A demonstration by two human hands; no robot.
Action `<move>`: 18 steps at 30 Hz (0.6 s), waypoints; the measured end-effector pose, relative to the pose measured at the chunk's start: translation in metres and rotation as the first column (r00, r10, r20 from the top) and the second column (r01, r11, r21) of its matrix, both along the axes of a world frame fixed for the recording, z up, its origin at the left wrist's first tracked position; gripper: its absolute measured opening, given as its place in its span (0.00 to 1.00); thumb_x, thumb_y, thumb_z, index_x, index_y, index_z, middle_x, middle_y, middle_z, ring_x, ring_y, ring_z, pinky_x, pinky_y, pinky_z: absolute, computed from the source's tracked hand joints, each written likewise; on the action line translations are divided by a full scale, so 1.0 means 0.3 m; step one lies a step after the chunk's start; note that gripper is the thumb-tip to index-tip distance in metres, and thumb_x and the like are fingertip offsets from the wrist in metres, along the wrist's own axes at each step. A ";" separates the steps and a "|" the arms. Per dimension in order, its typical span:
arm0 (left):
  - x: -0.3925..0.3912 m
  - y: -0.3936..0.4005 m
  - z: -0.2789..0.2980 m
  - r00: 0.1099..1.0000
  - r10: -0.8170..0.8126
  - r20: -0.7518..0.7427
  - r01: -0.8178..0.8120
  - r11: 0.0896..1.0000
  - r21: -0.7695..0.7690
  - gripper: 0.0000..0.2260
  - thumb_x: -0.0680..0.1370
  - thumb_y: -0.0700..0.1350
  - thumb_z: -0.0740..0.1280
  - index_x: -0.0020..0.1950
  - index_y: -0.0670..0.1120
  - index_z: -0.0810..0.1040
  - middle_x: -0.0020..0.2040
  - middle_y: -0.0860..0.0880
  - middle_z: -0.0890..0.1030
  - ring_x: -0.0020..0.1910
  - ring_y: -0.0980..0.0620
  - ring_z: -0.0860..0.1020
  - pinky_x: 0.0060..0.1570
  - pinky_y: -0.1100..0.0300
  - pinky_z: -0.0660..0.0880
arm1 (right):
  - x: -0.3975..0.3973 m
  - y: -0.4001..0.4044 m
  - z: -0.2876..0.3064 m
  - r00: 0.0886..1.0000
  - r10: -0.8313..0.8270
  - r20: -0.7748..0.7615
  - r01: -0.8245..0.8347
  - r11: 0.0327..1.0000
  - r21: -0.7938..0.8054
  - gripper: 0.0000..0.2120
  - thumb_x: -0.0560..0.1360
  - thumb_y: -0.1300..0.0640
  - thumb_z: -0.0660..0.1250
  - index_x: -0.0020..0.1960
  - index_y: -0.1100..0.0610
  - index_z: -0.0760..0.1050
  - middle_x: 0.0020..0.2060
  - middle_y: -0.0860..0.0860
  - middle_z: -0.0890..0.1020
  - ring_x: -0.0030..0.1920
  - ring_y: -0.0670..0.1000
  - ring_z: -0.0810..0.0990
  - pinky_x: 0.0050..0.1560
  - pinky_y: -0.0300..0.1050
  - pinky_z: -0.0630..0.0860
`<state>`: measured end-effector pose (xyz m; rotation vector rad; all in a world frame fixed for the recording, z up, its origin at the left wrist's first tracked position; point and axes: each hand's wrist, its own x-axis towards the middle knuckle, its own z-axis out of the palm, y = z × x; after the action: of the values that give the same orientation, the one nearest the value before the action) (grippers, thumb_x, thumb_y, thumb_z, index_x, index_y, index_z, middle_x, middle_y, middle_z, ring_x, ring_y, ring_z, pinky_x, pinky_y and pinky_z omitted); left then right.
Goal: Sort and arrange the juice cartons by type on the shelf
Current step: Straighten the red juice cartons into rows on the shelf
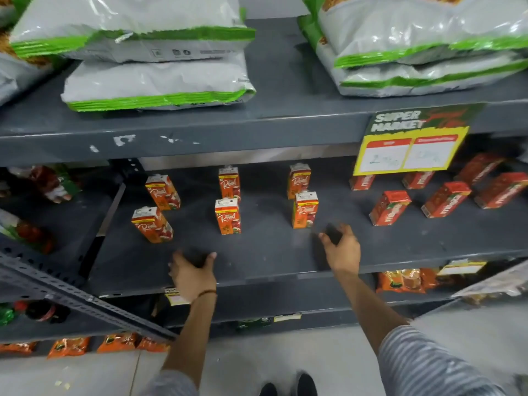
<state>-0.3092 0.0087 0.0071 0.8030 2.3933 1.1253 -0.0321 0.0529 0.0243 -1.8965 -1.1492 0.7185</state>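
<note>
A dark grey metal shelf [257, 252] in a shop aisle carries the cartons, with grey-and-green bags [160, 81] stacked on the tier above and a yellow tag reading "SUPER MARKET" [411, 138] hanging from that tier's front edge; the handwriting in its two white boxes is too blurred to read. Six orange cartons marked "Real" [227, 215] stand upright on the left and middle of the shelf, in three pairs running from near to far, their printed fronts facing out toward the aisle. To the right, a group of red cartons [390, 207] also stands on end, leaning in the wide lens, their lettering running up the long side; the brand cannot be made out. The left hand [193, 274] rests at the near edge of the shelf, thumb and fingers spread, gripping nothing. The right hand [341, 250] reaches over the shelf just near the nearest right "Real" carton, fingers loosely curled and apparently empty, though blur darkens the fingertips.
</note>
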 end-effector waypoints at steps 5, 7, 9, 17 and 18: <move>0.372 -0.012 -0.017 0.935 -0.349 -0.057 0.350 0.937 0.002 0.34 0.68 0.49 0.75 0.69 0.40 0.65 0.70 0.36 0.69 0.71 0.37 0.63 0.66 0.38 0.66 | 0.171 -0.069 -0.003 0.981 -0.193 0.032 0.190 0.980 0.062 0.19 0.73 0.60 0.68 0.62 0.65 0.72 0.58 0.62 0.79 0.61 0.62 0.75 0.62 0.53 0.71; 0.539 0.015 -0.009 0.892 -0.451 -0.039 0.451 0.892 0.007 0.35 0.69 0.50 0.74 0.70 0.39 0.64 0.71 0.38 0.68 0.73 0.39 0.61 0.70 0.42 0.62 | 0.279 -0.081 0.005 0.964 -0.264 0.018 0.262 0.962 0.072 0.17 0.73 0.61 0.67 0.60 0.66 0.72 0.57 0.63 0.78 0.60 0.62 0.74 0.62 0.53 0.70; 0.677 0.051 0.001 0.877 -0.480 -0.013 0.480 0.877 0.024 0.35 0.69 0.49 0.74 0.70 0.39 0.64 0.71 0.38 0.68 0.73 0.39 0.61 0.71 0.44 0.61 | 0.382 -0.076 0.014 0.954 -0.300 0.014 0.298 0.952 0.072 0.17 0.73 0.62 0.67 0.60 0.65 0.71 0.57 0.63 0.77 0.61 0.63 0.73 0.63 0.53 0.68; 1.146 0.170 0.007 0.874 -0.485 0.012 0.484 0.874 0.031 0.36 0.68 0.52 0.74 0.70 0.42 0.63 0.71 0.39 0.67 0.73 0.41 0.61 0.72 0.44 0.60 | 0.808 0.026 0.019 0.974 -0.194 0.118 0.193 0.981 0.022 0.26 0.73 0.58 0.68 0.67 0.67 0.64 0.63 0.64 0.71 0.63 0.65 0.70 0.64 0.57 0.68; 1.180 0.181 0.010 0.875 -0.485 0.016 0.484 0.875 0.030 0.37 0.67 0.52 0.75 0.70 0.42 0.63 0.71 0.39 0.68 0.73 0.41 0.62 0.73 0.44 0.59 | 0.845 0.043 0.022 0.978 -0.170 0.116 0.172 0.985 -0.003 0.28 0.73 0.58 0.69 0.67 0.67 0.63 0.64 0.64 0.71 0.64 0.65 0.70 0.64 0.57 0.68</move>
<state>0.0448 0.0631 0.0101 1.3001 1.9890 0.9463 0.2215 0.0659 0.0308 -2.0414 -1.0373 0.5281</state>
